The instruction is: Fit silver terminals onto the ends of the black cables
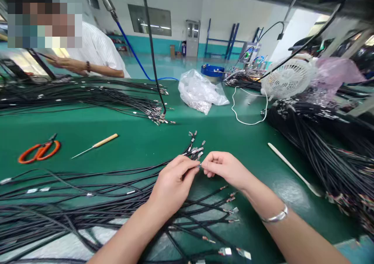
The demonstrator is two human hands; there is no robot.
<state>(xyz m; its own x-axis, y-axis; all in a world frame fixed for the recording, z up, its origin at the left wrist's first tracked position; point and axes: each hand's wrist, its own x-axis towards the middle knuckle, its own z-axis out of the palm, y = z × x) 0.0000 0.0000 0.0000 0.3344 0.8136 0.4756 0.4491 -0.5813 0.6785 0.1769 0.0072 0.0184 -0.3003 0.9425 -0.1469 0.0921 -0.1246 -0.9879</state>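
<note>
My left hand is closed in a pinch around the end of a black cable, near the middle of the green table. Against its fingertips, my right hand pinches at the small metal connector on that cable end. Exactly what sits between the right fingers is too small to make out. Just beyond the hands lie several cable ends with silver connectors. Below and to the left runs a spread of black cables, their ends fanning out under my forearms.
Orange-handled scissors and a wooden-handled awl lie left. A plastic bag of small parts sits behind. At right are a pale stick, a white fan and a thick cable bundle. A co-worker is at far left.
</note>
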